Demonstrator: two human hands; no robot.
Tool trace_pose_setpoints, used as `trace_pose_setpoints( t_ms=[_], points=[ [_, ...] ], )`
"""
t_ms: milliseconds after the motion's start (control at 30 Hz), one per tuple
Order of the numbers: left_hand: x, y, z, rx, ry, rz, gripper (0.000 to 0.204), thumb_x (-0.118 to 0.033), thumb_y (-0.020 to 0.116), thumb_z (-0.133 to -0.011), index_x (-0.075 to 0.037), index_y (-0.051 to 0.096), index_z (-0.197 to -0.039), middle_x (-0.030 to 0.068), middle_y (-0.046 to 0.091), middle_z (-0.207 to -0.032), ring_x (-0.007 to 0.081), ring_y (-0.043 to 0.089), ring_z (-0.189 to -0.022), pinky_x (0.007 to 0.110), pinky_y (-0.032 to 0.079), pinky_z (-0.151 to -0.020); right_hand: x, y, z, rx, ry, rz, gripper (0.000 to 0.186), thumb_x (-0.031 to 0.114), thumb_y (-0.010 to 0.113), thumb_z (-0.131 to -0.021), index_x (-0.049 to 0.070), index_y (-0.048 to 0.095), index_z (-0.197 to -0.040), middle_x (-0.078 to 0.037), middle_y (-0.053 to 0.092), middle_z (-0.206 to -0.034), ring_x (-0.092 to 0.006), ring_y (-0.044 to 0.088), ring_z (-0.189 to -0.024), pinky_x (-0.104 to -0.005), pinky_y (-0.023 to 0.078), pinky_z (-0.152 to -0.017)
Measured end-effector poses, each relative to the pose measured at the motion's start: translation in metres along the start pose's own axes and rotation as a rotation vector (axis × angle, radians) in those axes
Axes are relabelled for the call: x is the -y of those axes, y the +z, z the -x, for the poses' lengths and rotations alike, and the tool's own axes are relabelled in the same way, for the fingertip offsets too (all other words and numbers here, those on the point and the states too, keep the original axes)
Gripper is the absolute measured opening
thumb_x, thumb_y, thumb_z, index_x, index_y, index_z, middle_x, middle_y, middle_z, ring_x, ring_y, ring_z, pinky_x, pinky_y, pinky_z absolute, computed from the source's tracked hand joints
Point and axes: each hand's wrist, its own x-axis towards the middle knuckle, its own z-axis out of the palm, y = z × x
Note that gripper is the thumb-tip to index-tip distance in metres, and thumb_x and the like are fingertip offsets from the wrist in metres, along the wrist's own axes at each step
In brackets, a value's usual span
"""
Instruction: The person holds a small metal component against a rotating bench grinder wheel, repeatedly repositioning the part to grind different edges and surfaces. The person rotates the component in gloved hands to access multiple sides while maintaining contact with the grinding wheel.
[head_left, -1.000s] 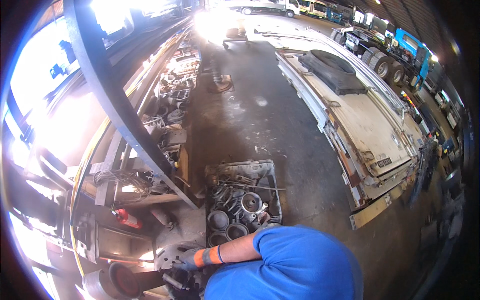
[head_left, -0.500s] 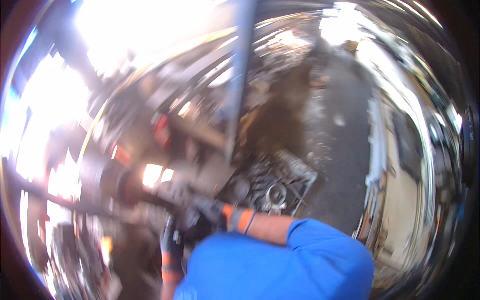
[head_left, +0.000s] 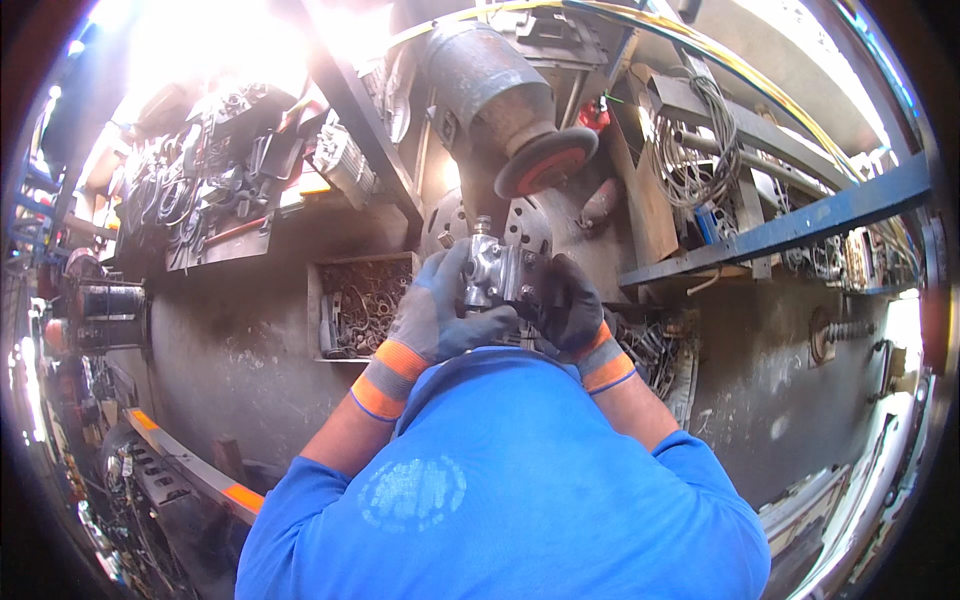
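My left hand and my right hand, both in dark grey gloves with orange-banded cuffs, are closed on opposite sides of a shiny machined metal fitting with bolts and a short port on top. A round perforated metal disc lies behind the fitting. Above it is a large grey bench motor carrying a black-and-red wheel; the wheel is apart from the fitting. The underside of the fitting is partly hidden by my gloves and blue shirt.
A box of small metal parts stands at left, another heap of parts at right. A dark upright beam, a blue steel rail, coiled cables and tool-laden shelving surround the workspace. An orange-marked bar runs lower left.
My body and view have swung left from along the aisle to face the motor. Both hands, with the metal part, now sit centred in view; the middle frame is motion-blurred.
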Motion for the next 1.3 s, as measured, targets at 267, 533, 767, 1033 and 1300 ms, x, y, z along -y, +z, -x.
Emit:
trace_pose_setpoints(
  t_ms=[267,533,767,1033,1300],
  points=[
    [0.016,0.006,-0.03,0.006,-0.142,-0.104,0.083,-0.028,0.078,-0.067,-0.004,0.037,-0.135,0.0241,0.057,-0.115,0.0385,0.06,-0.104,0.043,0.048,-0.09,0.008,0.01,-0.033,0.074,-0.062,0.109,0.049,0.033,0.053,-0.092,0.002,0.051,-0.131,-0.012,0.058,-0.124,-0.0241,0.059,-0.109,-0.0392,0.049,-0.098],
    [0.044,0.018,-0.03,0.042,-0.054,0.347,0.094,-0.01,0.074,-0.067,-0.006,0.021,-0.145,0.0161,0.062,-0.115,0.02,0.062,-0.103,0.034,0.048,-0.09,0.008,0.005,-0.031,0.159,-0.203,0.441,0.046,0.024,0.055,-0.091,-0.003,0.052,-0.128,-0.012,0.061,-0.121,-0.0201,0.061,-0.105,-0.0359,0.05,-0.092],
    [0.052,0.024,-0.021,-0.017,0.038,0.246,0.091,-0.013,0.072,-0.077,-0.008,0.016,-0.147,0.0147,0.064,-0.113,0.0234,0.066,-0.099,0.034,0.052,-0.083,0.004,0.031,-0.016,0.024,-0.192,0.57,0.053,0.022,0.051,-0.092,-0.008,0.044,-0.134,-0.017,0.05,-0.136,-0.0232,0.054,-0.118,-0.0347,0.043,-0.1],
    [0.017,-0.006,-0.043,0.125,-0.134,0.092,0.076,-0.017,0.07,-0.07,-0.01,0.034,-0.136,0.0221,0.065,-0.096,0.0383,0.066,-0.092,0.043,0.051,-0.076,0.031,0.032,-0.02,-0.037,-0.045,0.673,0.042,0.016,0.055,-0.09,-0.006,0.053,-0.126,-0.012,0.062,-0.117,-0.0205,0.06,-0.107,-0.0352,0.048,-0.095],
    [0.001,-0.011,-0.075,0.222,-0.128,-0.169,0.067,-0.033,0.069,-0.07,-0.01,0.041,-0.125,0.023,0.066,-0.091,0.0424,0.064,-0.087,0.047,0.05,-0.073,0.032,0.028,-0.025,-0.129,-0.115,0.252,0.039,0.016,0.059,-0.091,-0.001,0.054,-0.126,-0.011,0.064,-0.111,-0.0222,0.065,-0.097,-0.0358,0.054,-0.087]
  ],
)
